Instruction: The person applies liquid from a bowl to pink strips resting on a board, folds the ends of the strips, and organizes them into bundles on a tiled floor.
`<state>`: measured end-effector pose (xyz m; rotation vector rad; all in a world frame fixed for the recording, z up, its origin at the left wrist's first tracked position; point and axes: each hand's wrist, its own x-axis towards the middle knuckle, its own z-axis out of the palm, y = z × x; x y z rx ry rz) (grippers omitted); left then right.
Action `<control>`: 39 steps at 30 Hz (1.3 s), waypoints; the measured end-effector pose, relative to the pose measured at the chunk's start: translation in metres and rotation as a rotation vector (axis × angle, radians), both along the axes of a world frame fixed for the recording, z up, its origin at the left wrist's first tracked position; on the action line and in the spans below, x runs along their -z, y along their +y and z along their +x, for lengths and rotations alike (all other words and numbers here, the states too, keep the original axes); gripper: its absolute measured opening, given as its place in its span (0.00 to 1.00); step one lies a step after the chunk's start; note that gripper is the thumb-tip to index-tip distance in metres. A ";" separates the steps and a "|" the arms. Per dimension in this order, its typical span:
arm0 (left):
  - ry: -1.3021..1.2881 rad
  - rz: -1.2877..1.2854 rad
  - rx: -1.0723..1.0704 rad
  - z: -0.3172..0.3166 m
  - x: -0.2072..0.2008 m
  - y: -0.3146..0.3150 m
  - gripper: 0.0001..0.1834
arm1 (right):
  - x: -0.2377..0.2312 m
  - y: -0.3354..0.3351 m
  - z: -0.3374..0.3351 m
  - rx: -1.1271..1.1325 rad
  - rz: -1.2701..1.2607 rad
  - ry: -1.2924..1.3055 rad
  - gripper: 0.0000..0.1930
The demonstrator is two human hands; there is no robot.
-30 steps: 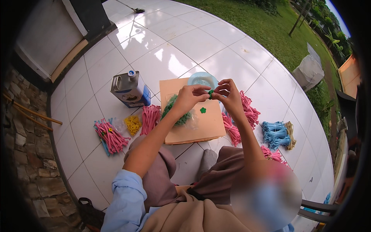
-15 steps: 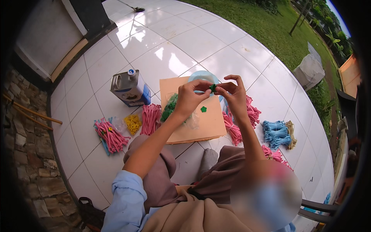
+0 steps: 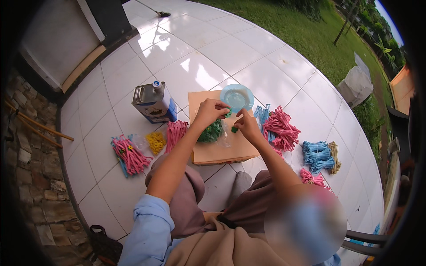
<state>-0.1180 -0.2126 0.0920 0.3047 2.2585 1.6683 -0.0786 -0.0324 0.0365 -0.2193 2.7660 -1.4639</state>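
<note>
Over the cardboard, my left hand pinches a small green flower piece at its fingertips. My right hand is just to the right, thumb and index finger apart. Near its thumb, low over the cardboard, is another green flower piece; whether the thumb touches it is hard to see. Beneath my left hand lies a clear plastic bag of green pieces, partly covered by the wrist. A light blue bowl with clear contents stands at the far right corner of the cardboard.
Left of the cardboard stand a blue and white metal can, yellow flower pieces, and pink bundles. To the right lie pink bundles and blue bundles. White tiles reach to grass.
My hands have come apart and dropped toward the cardboard, the left over the bag, the right beside the loose flower piece. The bowl is now uncovered. The view has shifted slightly.
</note>
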 end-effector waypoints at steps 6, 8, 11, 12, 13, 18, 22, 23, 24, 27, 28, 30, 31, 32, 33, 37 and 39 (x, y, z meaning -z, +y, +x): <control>0.020 0.044 -0.088 0.000 -0.002 -0.005 0.14 | -0.064 -0.018 -0.003 0.222 -0.346 0.154 0.15; 0.013 0.120 -0.089 0.002 -0.003 -0.006 0.13 | -0.063 -0.019 -0.006 0.127 -0.361 0.253 0.16; -0.044 0.313 -0.081 0.004 -0.005 -0.003 0.13 | -0.065 -0.019 -0.005 0.013 -0.321 0.371 0.17; -0.092 0.432 -0.077 0.004 -0.006 -0.002 0.13 | -0.066 -0.018 -0.004 -0.011 -0.267 0.390 0.18; -0.094 0.429 -0.073 0.004 -0.007 -0.001 0.13 | -0.066 -0.018 -0.005 -0.007 -0.268 0.390 0.18; -0.082 0.444 -0.049 0.005 -0.011 0.003 0.13 | -0.071 -0.015 -0.005 0.034 -0.298 0.389 0.18; -0.028 0.416 -0.035 0.002 -0.009 0.000 0.11 | -0.072 -0.015 -0.003 0.044 -0.313 0.333 0.17; -0.004 0.400 -0.035 0.002 -0.008 -0.001 0.12 | -0.072 -0.016 -0.003 0.042 -0.308 0.324 0.17; 0.019 0.389 -0.032 0.001 -0.008 0.000 0.12 | -0.071 -0.016 -0.003 0.042 -0.298 0.316 0.16; 0.052 0.213 -0.080 0.001 -0.010 0.001 0.11 | -0.064 -0.012 -0.008 0.096 -0.364 0.270 0.17; 0.051 0.214 -0.082 0.001 -0.008 0.001 0.11 | -0.061 -0.012 -0.009 0.094 -0.363 0.270 0.17; 0.192 -0.061 -0.112 0.001 -0.006 0.001 0.10 | -0.055 -0.010 -0.010 0.160 -0.220 0.126 0.18; 0.189 -0.061 -0.114 0.001 -0.004 0.000 0.10 | -0.049 -0.009 -0.011 0.157 -0.219 0.123 0.18; 0.220 -0.153 -0.108 0.001 -0.003 -0.001 0.09 | -0.044 -0.009 -0.013 0.169 -0.186 0.094 0.19; 0.255 -0.246 -0.103 0.000 -0.003 -0.003 0.08 | -0.041 -0.008 -0.015 0.181 -0.153 0.069 0.19; 0.194 -0.184 -0.143 -0.003 0.003 -0.007 0.08 | -0.026 0.001 -0.015 0.139 -0.081 -0.075 0.19; 0.162 -0.160 -0.094 -0.003 0.005 -0.008 0.08 | -0.020 0.002 -0.017 0.119 -0.174 -0.110 0.18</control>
